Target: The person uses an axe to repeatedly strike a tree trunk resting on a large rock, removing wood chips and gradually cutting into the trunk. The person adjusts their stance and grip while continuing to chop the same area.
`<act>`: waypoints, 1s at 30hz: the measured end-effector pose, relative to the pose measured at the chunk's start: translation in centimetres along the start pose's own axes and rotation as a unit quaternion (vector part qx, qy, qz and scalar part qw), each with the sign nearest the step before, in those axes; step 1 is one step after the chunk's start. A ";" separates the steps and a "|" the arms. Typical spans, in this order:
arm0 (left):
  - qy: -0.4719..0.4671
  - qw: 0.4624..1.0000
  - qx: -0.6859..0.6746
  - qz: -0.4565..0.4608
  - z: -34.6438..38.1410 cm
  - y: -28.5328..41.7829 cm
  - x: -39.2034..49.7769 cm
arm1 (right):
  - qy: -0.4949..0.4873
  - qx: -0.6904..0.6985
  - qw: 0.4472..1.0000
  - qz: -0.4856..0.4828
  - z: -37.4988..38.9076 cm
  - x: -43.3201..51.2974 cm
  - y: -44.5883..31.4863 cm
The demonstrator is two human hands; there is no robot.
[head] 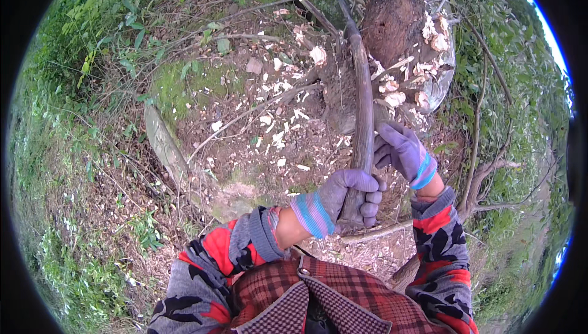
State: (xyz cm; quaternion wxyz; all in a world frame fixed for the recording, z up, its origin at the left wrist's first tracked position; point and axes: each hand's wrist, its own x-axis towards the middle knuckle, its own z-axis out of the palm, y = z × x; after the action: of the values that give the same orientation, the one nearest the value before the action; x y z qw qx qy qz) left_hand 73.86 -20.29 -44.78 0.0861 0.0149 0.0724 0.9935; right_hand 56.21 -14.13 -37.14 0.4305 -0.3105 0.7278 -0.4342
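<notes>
A long, curved wooden tool handle (pixel 363 99) runs up and away from me toward a chopped tree stump. My left hand (pixel 351 194), in a purple-grey work glove with a striped cuff, is wrapped around its near end. On the handle's right side, my gloved right hand (pixel 399 150) has its fingers loosely bent. Its fingertips meet the handle's edge, and whether they grip it cannot be seen. The tool's dark far end (pixel 344 7) lies beside the stump (pixel 390 17), and its exact kind is unclear. Pale, freshly cut wood shows at the stump's top and right side.
Pale wood chips (pixel 278 138) litter the brown soil. Thin branches (pixel 257 113) cross the ground left of the handle. A grey rock or log (pixel 163 136) lies farther left. Leafy shrubs (pixel 514 81) and a bent woody stem (pixel 475 182) stand on the right.
</notes>
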 end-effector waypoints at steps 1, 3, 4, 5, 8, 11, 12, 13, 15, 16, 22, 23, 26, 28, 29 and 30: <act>-0.027 1.000 0.003 0.003 -0.8 0.4 -0.5 | 0.004 -0.021 1.000 -0.003 -0.6 -0.8 0.8; -0.047 0.998 -0.031 -0.030 -1.2 1.5 -2.3 | 0.036 -0.025 0.999 -0.014 -1.2 -2.1 4.0; -0.081 0.996 -0.018 -0.028 -1.7 1.6 -2.0 | 0.051 0.007 0.999 0.017 -2.0 -3.0 6.4; -0.114 0.993 -0.027 -0.032 -2.0 1.6 -2.0 | 0.070 0.036 0.996 0.045 -2.3 -4.2 8.4; -0.102 0.991 -0.066 -0.062 -2.2 2.0 -1.7 | 0.160 0.064 0.974 0.148 -2.0 -8.0 14.3; -0.125 0.986 -0.073 -0.081 -2.3 2.1 -1.1 | 0.185 0.072 0.957 0.210 -1.6 -11.7 21.1; -0.131 0.985 -0.076 -0.088 -2.5 2.2 -0.9 | 0.190 0.071 0.952 0.228 -0.8 -12.9 22.5; -0.140 0.982 -0.078 -0.097 -2.3 2.3 -0.9 | 0.198 0.071 0.946 0.245 0.1 -14.2 23.7; -0.106 0.988 -0.056 -0.095 -1.8 2.6 -0.9 | 0.199 0.069 0.938 0.276 1.4 -16.5 26.4; -0.103 0.988 -0.054 -0.096 -1.6 2.6 -0.7 | 0.211 0.076 0.932 0.284 2.4 -18.0 27.4; -0.090 0.991 -0.023 -0.097 -1.5 2.5 0.3 | 0.245 0.125 0.897 0.347 8.8 -26.2 31.6; -0.079 0.993 -0.017 -0.090 -1.4 2.3 0.2 | 0.241 0.126 0.895 0.354 9.2 -27.1 31.8; -0.056 0.995 -0.004 -0.082 -1.1 2.4 0.1 | 0.271 0.149 0.879 0.363 9.0 -29.3 31.9; -0.038 0.996 0.012 -0.074 -0.8 1.7 0.6 | 0.299 0.167 0.867 0.362 7.6 -30.5 33.1; -0.029 0.997 0.018 -0.069 -0.7 1.5 0.8 | 0.308 0.181 0.866 0.350 6.8 -30.4 33.8; -0.022 0.997 0.026 -0.067 -0.7 1.3 0.8 | 0.307 0.178 0.870 0.341 6.2 -29.9 33.6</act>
State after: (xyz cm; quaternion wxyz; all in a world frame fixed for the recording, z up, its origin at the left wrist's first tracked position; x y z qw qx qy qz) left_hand 72.80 -21.53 -45.24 0.1538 0.0342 0.0973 0.9827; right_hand 72.18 22.75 -58.28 0.3542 0.1878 0.7946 -0.4559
